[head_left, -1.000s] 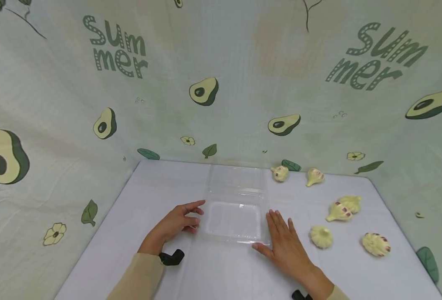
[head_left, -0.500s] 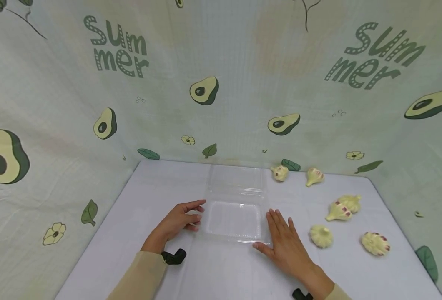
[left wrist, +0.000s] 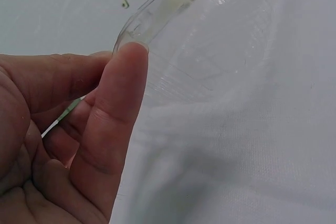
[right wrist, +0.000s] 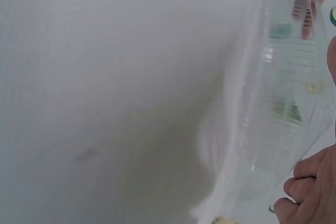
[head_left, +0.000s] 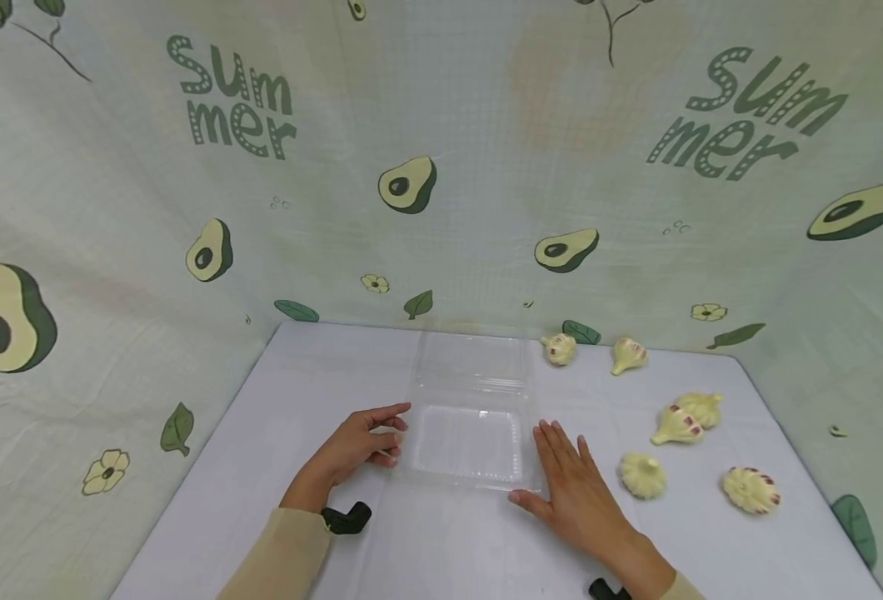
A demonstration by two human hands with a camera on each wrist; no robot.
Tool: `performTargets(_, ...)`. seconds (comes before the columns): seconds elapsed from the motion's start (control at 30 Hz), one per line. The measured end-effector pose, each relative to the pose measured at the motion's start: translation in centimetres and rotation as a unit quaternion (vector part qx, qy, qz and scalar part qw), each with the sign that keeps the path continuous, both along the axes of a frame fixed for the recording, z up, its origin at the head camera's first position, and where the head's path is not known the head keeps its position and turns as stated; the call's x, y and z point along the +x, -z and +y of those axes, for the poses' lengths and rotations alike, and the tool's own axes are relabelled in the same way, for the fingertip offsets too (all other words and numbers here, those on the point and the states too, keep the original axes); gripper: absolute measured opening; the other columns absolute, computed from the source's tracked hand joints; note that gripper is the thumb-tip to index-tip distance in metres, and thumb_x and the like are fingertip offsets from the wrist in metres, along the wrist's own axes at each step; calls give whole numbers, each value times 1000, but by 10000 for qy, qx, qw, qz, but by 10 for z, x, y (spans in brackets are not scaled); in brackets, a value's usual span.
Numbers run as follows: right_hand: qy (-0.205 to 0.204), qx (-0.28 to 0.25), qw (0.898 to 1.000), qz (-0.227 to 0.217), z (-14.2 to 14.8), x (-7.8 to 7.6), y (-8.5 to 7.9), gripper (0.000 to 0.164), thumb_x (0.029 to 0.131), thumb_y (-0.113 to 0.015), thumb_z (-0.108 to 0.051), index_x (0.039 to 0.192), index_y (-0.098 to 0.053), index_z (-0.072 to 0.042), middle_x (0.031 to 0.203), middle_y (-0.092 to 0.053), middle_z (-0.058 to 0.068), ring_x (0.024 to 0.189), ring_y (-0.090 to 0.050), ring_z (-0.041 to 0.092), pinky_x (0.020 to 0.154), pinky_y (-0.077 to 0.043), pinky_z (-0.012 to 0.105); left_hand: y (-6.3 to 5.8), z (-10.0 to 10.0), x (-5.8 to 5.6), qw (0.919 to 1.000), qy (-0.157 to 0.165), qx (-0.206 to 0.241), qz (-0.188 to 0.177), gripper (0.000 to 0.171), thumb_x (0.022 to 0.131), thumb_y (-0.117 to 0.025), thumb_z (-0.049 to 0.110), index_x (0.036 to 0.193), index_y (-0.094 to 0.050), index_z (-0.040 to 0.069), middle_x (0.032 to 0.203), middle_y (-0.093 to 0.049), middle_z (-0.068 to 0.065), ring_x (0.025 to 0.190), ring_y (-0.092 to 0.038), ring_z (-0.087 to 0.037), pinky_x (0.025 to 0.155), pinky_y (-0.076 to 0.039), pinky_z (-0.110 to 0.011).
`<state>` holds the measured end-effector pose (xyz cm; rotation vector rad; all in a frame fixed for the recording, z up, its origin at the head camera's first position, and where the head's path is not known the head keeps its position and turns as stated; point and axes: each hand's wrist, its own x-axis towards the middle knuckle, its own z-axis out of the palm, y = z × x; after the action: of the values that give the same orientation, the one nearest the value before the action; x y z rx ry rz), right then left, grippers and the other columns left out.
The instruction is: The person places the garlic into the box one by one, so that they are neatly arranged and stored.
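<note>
A clear plastic clamshell container (head_left: 467,442) lies on the white table with its lid (head_left: 471,360) laid back away from me. My left hand (head_left: 351,446) is at its left side; in the left wrist view the thumb (left wrist: 118,98) and a finger pinch the rim. At the right side, my right hand (head_left: 580,492) rests with straight fingers along the container's edge, the thumb near its front corner. The right wrist view shows fingertips (right wrist: 304,184) of that hand right at the container's wall (right wrist: 283,82). Nothing lies inside the container.
Several garlic bulbs lie to the right: one (head_left: 642,476) beside my right hand, one (head_left: 751,490) farther right, two touching (head_left: 677,423), and two at the back edge, one (head_left: 559,349) near the lid and another (head_left: 628,356). An avocado-print cloth (head_left: 486,167) hangs behind and at the sides.
</note>
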<state>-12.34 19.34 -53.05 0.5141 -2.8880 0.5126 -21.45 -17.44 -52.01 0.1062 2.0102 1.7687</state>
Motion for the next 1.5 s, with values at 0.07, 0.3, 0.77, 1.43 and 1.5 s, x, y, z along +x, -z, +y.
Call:
performTargets(0.07, 6, 4, 10000, 21, 4, 1, -3, 104, 94, -66, -69, 161, -36, 4, 168, -36, 22, 158, -29, 39, 126, -23, 66, -1, 0, 2, 10000, -16, -11, 7, 58, 101, -68, 1, 156, -53, 10, 130, -58, -17, 80, -64, -15, 69, -63, -26)
performTargets(0.3, 446, -205, 9965, 675, 31, 0, -15, 99, 87, -82, -55, 157, -41, 3, 161, -42, 26, 145, -43, 47, 116, -38, 67, -4, 1, 4, 10000, -21, -63, 51, 57, 100, -68, 1, 155, -54, 10, 130, -58, -18, 80, -65, -15, 69, -63, -27)
performTargets(0.77, 1829, -1029, 9762, 546, 108, 13, -1, 103, 74, -97, -33, 154, -41, 0, 153, -37, 34, 130, -37, 61, 98, -35, 76, -1, 3, 7, 9999, -39, -143, 85, 57, 100, -67, 0, 155, -54, 10, 130, -59, -17, 82, -65, -16, 70, -64, -29)
performTargets(1.43, 1782, -1136, 9765, -414, 133, 15, 9, 96, 81, -92, -41, 155, -44, -3, 148, -49, 35, 128, -50, 58, 96, -45, 70, -5, 2, 7, 9998, -107, -121, 89, 57, 100, -69, 2, 155, -55, 10, 127, -60, -17, 81, -66, -16, 71, -64, -28)
performTargets(1.5, 1844, -1064, 9743, -735, 133, 13, 7, 95, 84, -88, -45, 156, -43, -3, 149, -48, 37, 131, -48, 60, 97, -45, 71, -5, 2, 7, 9999, -110, -98, 73, 57, 100, -69, 1, 155, -55, 10, 128, -60, -17, 81, -66, -16, 71, -64, -28)
